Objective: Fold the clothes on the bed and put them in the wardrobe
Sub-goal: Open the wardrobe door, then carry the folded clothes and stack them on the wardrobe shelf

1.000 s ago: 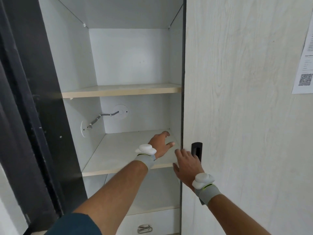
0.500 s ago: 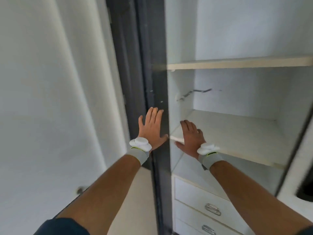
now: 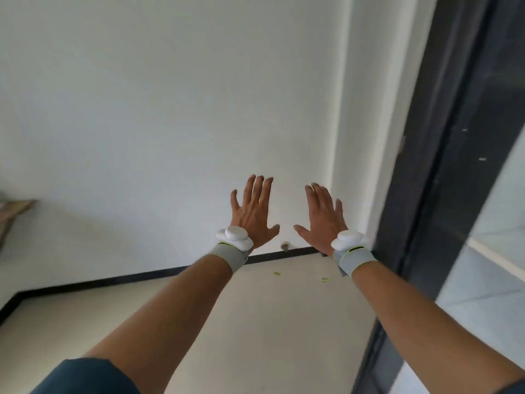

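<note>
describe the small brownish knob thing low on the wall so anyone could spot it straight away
Start at the white wall and follow it down to the black skirting where it meets the floor. Just above that strip, in the gap between the left hand and the right hand, sits the knob. It is the only small, dark, rounded spot on the plain white surface; blur hides what it is.

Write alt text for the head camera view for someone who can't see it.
Two empty hands, left hand and right hand, are raised with fingers spread before a plain white wall. A dark wardrobe frame runs down the right; pale floor lies below.
</note>
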Demonstrator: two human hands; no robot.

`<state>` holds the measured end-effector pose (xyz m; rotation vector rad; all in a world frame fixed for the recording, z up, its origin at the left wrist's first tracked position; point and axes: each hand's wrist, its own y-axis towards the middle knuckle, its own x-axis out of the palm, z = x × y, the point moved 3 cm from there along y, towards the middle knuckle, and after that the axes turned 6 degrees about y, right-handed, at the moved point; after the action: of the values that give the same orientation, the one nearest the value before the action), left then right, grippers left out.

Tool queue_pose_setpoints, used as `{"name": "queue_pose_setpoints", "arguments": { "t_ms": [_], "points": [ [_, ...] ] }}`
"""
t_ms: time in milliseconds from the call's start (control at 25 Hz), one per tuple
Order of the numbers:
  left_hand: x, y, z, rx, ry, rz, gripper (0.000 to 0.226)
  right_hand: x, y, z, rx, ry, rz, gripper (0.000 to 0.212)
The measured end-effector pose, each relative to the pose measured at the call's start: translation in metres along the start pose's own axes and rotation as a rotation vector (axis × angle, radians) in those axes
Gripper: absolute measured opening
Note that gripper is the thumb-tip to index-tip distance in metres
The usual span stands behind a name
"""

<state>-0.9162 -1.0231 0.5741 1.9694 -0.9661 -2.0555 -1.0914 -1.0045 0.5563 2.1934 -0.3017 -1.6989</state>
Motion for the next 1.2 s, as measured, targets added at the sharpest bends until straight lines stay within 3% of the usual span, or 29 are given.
{"name": "queue_pose_setpoints", "arguments": {
  "t_ms": [320,680,960,1200],
  "points": [
    [-0.069,-0.149,-0.205,-0.413,0.225,-0.053,0.112,0.067,0.013,-0.257,-0.395,0.245,-0.125,0.099],
    [-0.193,-0.411,-0.392,-0.864,0.405,-0.09,0.117,0.115,-0.106,-0.581,-0.886,0.396,-0.263,0.103],
    [-0.252,-0.605,-0.45,-1.242,0.479,-0.16,0.118,0.15,-0.243,-0.742,-1.183,0.469,-0.426,0.103],
    [-0.235,-0.725,-0.48,-1.535,0.434,-0.279,0.115,0.221,-0.326,-0.832,-1.416,0.409,-0.616,0.1]
  ]
}}
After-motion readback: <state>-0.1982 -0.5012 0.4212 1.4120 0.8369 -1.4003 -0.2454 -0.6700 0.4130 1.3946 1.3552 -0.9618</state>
